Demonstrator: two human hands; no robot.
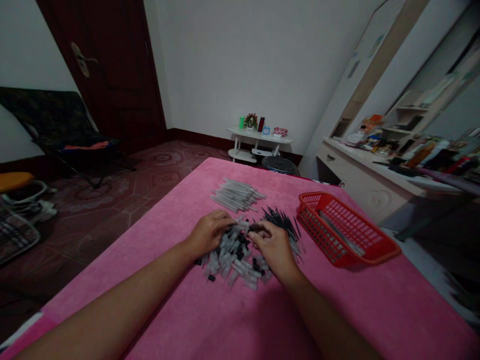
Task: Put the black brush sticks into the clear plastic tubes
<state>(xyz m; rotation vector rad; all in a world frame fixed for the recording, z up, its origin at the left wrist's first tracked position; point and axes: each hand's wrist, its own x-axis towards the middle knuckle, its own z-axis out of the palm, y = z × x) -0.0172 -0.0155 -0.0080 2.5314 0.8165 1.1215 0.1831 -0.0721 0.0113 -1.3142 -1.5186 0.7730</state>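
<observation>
On the pink cloth (210, 325), a red basket (348, 217) is set right of the pile of clear and black pieces (232, 260). Beside the pile, the left hand (207, 233) is curled, its grip indiscernible; by the right hand's (276, 248) nearly closed fingers, a dark piece (255, 227) is pinched.

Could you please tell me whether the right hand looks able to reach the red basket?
Probably yes: the red basket stands open-topped, right of the right hand, with only low-lying dark rods and pink cloth between them, though that hand seems to pinch a small dark piece.
</observation>
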